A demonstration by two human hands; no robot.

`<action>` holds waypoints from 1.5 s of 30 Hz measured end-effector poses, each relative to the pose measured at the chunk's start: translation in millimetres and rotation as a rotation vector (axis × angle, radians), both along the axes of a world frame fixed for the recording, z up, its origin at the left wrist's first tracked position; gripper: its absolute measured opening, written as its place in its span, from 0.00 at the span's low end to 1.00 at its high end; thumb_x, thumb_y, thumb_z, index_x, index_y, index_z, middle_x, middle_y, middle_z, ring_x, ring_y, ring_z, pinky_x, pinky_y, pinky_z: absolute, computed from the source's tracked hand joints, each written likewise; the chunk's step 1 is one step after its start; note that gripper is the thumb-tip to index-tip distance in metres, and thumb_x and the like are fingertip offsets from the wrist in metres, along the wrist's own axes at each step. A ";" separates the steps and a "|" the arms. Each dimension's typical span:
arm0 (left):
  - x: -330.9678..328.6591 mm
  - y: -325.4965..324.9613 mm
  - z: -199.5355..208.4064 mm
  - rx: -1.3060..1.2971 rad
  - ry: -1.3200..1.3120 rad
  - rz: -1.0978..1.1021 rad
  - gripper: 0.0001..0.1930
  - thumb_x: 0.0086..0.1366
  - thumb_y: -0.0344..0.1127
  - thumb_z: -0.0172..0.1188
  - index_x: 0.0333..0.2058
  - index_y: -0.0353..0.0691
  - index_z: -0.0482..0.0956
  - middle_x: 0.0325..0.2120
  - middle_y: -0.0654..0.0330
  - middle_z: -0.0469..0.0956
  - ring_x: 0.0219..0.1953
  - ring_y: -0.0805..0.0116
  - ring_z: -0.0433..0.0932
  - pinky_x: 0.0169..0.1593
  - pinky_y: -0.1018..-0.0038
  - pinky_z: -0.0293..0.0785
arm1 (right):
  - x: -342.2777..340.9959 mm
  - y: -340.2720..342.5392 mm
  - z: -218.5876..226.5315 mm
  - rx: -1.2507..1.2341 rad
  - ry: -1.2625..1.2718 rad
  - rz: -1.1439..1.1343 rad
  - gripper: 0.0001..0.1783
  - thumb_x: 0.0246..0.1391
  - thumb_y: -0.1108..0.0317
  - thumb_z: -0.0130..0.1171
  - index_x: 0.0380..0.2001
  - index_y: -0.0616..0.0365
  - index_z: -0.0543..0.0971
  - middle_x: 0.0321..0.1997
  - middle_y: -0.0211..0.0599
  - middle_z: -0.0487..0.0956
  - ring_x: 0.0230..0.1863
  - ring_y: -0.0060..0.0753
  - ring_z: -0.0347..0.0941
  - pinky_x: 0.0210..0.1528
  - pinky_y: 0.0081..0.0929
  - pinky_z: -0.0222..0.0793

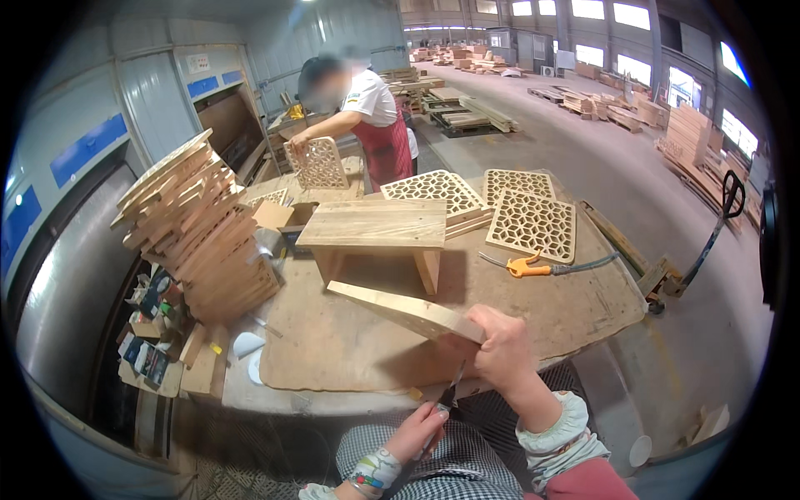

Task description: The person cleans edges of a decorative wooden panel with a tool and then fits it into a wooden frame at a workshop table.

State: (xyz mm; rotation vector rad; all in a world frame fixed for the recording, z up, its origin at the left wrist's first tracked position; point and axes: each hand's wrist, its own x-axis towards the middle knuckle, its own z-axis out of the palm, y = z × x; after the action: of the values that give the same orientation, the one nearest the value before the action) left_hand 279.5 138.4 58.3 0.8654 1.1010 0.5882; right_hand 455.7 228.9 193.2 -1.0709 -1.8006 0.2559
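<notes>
My right hand (503,346) is closed around the near right end of a thick wooden board (400,310). The board is raised and tilted above the worktable (325,358), its edge toward me. Lower down, my left hand (418,432) grips a slim, dark knife-like tool (450,393) whose thin tip points up toward the underside of the board. Whether tip and board touch, I cannot tell. Beyond the board stands a small wooden stool-like bench (375,223) with a flat top and slanted legs.
Lattice-cut wooden panels (532,223) lie at the far right, near an orange air blow gun (528,266) with its hose. Tall stacked boards (200,225) lean at the left. Across the table a co-worker (375,125) holds a lattice panel (320,163). A pallet jack (700,250) stands right.
</notes>
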 end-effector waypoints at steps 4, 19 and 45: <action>6.4 -12.3 -8.8 0.090 -0.040 0.079 0.21 0.74 0.45 0.55 0.59 0.40 0.68 0.27 0.66 0.73 0.19 0.79 0.70 0.21 0.79 0.66 | 22.0 3.7 -6.4 0.013 0.071 -0.052 0.15 0.51 0.55 0.73 0.32 0.54 0.82 0.27 0.40 0.81 0.27 0.46 0.80 0.29 0.37 0.74; 37.6 -8.8 9.6 0.065 0.115 0.064 0.33 0.71 0.37 0.59 0.69 0.36 0.57 0.33 0.63 0.73 0.23 0.76 0.71 0.23 0.78 0.68 | 98.6 34.2 -68.8 -0.078 0.610 0.073 0.17 0.54 0.64 0.74 0.43 0.63 0.84 0.30 0.31 0.85 0.28 0.17 0.75 0.31 0.22 0.71; 12.7 -21.6 -42.4 0.004 0.235 0.120 0.35 0.67 0.40 0.65 0.68 0.39 0.60 0.39 0.60 0.77 0.34 0.74 0.76 0.36 0.77 0.74 | 148.1 5.8 -89.0 0.156 0.308 -0.011 0.14 0.48 0.62 0.75 0.31 0.56 0.80 0.26 0.39 0.83 0.25 0.39 0.81 0.27 0.30 0.74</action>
State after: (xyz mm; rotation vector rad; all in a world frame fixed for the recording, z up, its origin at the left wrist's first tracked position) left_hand 292.1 116.8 15.8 0.8917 1.3725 0.5984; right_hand 603.9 234.7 104.1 -0.8787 -1.5122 0.2545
